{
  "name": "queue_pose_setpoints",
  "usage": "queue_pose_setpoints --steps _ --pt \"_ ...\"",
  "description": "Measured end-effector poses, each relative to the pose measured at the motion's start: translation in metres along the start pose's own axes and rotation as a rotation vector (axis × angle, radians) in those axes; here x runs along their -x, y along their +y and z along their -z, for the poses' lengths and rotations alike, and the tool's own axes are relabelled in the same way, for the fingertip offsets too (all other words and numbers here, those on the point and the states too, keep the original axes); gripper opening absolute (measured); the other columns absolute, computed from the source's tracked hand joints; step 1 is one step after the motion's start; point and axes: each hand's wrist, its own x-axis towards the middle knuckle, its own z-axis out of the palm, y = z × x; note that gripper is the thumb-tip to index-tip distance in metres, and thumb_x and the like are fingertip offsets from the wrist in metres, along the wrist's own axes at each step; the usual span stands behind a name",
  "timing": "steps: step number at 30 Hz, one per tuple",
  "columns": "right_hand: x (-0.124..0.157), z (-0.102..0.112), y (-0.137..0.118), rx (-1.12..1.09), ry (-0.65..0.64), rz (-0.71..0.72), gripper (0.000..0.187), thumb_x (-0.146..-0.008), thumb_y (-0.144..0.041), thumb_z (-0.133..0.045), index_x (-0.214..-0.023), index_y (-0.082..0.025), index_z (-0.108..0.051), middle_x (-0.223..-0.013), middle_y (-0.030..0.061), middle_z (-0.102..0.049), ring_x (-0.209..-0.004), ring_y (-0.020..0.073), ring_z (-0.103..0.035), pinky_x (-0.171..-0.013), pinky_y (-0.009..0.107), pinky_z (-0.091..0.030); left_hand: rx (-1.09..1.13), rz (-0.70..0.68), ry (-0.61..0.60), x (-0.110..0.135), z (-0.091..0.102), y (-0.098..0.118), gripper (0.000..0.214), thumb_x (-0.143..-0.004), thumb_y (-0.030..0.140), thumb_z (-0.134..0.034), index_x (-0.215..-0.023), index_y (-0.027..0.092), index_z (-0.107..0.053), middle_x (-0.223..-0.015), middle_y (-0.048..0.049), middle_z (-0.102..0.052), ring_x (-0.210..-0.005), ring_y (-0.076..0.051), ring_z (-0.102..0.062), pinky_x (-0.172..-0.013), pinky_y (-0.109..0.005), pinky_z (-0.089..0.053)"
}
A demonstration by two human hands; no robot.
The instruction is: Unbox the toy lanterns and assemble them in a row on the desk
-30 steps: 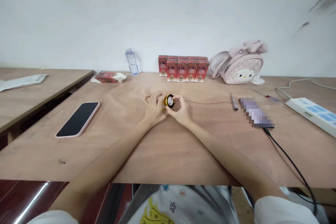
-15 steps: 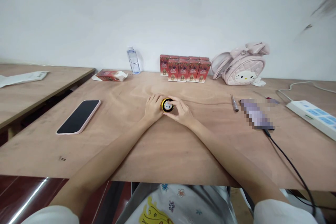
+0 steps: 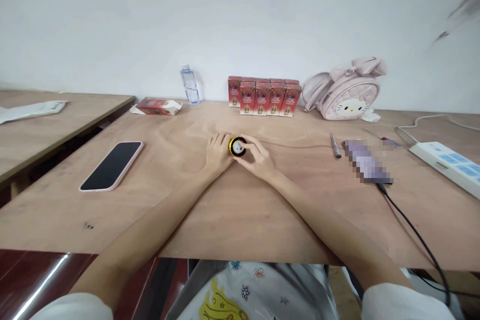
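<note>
A small round object (image 3: 236, 147) with a shiny gold side, a black rim and a pale face bearing small dark marks is between my hands over the middle of the table. My left hand (image 3: 218, 152) is closed on its left side, the fingers bent around the gold part. On the right, my right hand (image 3: 259, 159) has its thumb below and its fingers above the object, with a fingertip at the pale face. I cannot tell how firmly the right fingers grip it.
Several red boxes (image 3: 268, 97) stand against the wall, beside a pink bag (image 3: 348, 97). An opened red box (image 3: 157, 106) and a bottle (image 3: 190, 85) are back left. A phone (image 3: 112, 166) lies left; a screwdriver (image 3: 335, 146), a pixelated phone-like device (image 3: 367, 161) and a power strip (image 3: 446, 160) lie right.
The round object has tilted slightly and shifted a little left in my hands. Both hands stay in nearly the same place around it.
</note>
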Motion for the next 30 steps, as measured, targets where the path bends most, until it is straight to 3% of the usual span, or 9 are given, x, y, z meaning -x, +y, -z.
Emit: queue_pose_setpoints --steps 9,15,22,27,30 --pt "-0.0019 0.0009 0.0003 -0.111 0.017 -0.077 0.031 -0.077 -0.036 -0.067 -0.103 -0.024 -0.056 -0.118 0.0097 -0.06 -0.114 0.0208 -0.057 -0.101 0.043 -0.046 -0.052 -0.006 -0.043 -0.0001 -0.0008 -0.0005 0.021 -0.083 0.029 -0.052 -0.1 0.018 -0.058 -0.103 -0.0107 -0.066 -0.092 -0.026 -0.058 -0.076 -0.036 -0.038" --pt "-0.0043 0.0006 0.0019 -0.181 0.018 -0.132 0.032 -0.072 -0.033 -0.072 -0.098 -0.024 -0.057 -0.112 0.0083 -0.058 -0.106 0.0203 -0.059 -0.088 0.038 -0.052 -0.082 0.004 -0.075 -0.0007 -0.0006 -0.0001 0.02 -0.082 0.029 -0.053 -0.099 0.019 -0.058 -0.102 -0.0107 -0.065 -0.093 -0.027 -0.057 -0.076 -0.038 -0.037" --pt "-0.0068 0.0014 0.0005 -0.198 -0.016 -0.197 0.033 -0.069 -0.036 -0.074 -0.094 -0.023 -0.056 -0.109 0.0076 -0.057 -0.105 0.02 -0.057 -0.085 0.036 -0.053 -0.091 0.003 -0.082 -0.0002 -0.0008 0.0004 0.018 -0.084 0.029 -0.052 -0.098 0.019 -0.057 -0.102 -0.0108 -0.064 -0.094 -0.026 -0.056 -0.076 -0.037 -0.037" --pt "-0.0067 0.002 -0.0005 -0.256 0.059 -0.231 0.019 -0.08 -0.041 -0.061 -0.086 -0.023 -0.059 -0.104 0.0068 -0.059 -0.098 0.0185 -0.059 -0.081 0.035 -0.053 -0.09 0.006 -0.086 -0.0003 -0.0028 0.0015 0.026 -0.084 0.039 -0.053 -0.099 0.018 -0.057 -0.103 -0.0119 -0.064 -0.094 -0.027 -0.056 -0.076 -0.038 -0.037" --pt "-0.005 0.0004 0.0018 -0.251 0.13 -0.291 0.02 -0.085 -0.041 -0.056 -0.078 -0.023 -0.059 -0.097 0.0052 -0.06 -0.087 0.0166 -0.06 -0.08 0.034 -0.053 -0.093 0.019 -0.076 -0.0005 -0.003 0.0023 0.027 -0.084 0.041 -0.055 -0.099 0.018 -0.057 -0.103 -0.0116 -0.064 -0.095 -0.027 -0.056 -0.076 -0.037 -0.037"
